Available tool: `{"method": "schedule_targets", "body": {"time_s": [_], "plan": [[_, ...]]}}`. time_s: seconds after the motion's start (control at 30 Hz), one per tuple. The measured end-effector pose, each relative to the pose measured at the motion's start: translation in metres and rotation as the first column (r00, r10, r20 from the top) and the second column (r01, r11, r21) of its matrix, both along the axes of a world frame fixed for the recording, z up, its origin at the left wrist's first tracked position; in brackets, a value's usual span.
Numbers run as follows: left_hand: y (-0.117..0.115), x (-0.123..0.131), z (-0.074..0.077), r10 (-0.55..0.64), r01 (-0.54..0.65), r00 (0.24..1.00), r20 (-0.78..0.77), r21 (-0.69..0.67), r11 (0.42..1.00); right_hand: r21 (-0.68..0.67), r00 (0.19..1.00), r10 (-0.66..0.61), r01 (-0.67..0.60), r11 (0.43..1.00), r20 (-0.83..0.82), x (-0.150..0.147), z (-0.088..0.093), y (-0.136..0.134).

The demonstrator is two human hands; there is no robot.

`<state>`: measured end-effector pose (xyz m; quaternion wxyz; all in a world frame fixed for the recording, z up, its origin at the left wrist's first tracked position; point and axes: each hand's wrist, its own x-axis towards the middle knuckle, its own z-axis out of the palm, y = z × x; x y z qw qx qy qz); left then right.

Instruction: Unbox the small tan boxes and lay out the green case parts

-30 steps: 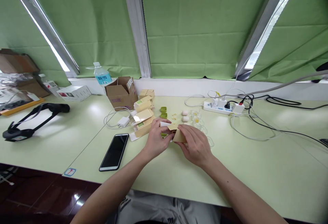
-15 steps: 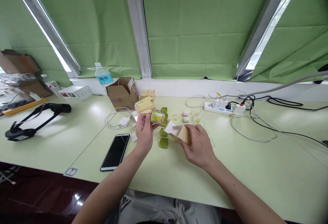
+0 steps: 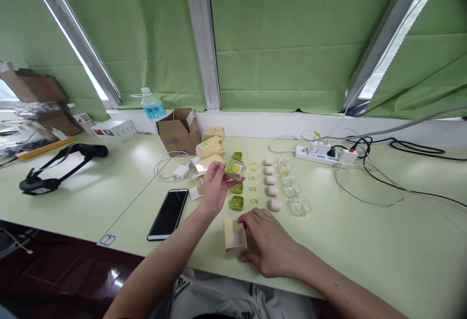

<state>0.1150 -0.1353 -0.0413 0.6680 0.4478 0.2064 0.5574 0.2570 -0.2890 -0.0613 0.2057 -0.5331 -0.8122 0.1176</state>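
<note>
My left hand holds up a small green case with a yellow centre and clear lid, pinched between thumb and fingers. My right hand rests low on the table, its fingers touching an opened tan carton that lies near the front edge. Between the hands, laid out in columns, are green case bases, small yellow rings, pale pink pieces and clear lids.
A black phone lies left of my left forearm. Behind it are a white charger with cable, tan cartons, an open brown box and a water bottle. A power strip with cables sits at the right; a black stand at the left.
My left hand drew the green case out of the carton and lifted it. My right hand carried the empty carton down to the table near the front edge.
</note>
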Motion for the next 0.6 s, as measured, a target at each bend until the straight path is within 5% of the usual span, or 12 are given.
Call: {"method": "schedule_targets", "body": {"time_s": [0.17,0.27,0.4,0.6], "plan": [[-0.005,0.006,-0.004,-0.043,0.041,0.994,-0.102,-0.016,0.999,0.090,0.995,0.004,0.005,0.996,-0.102,0.023,0.018,0.003],[-0.011,0.009,-0.004,-0.038,0.046,0.978,-0.204,0.033,0.998,0.293,0.950,-0.115,0.203,0.934,-0.291,0.034,0.023,0.010],[-0.021,0.013,-0.005,-0.056,0.124,0.937,-0.346,0.179,0.976,0.513,0.941,-0.234,0.331,0.792,-0.246,0.035,0.008,0.026],[-0.029,0.016,-0.011,-0.022,0.172,0.898,-0.440,0.305,0.936,0.578,0.953,-0.273,0.299,0.760,-0.134,0.030,-0.012,0.039]]}}
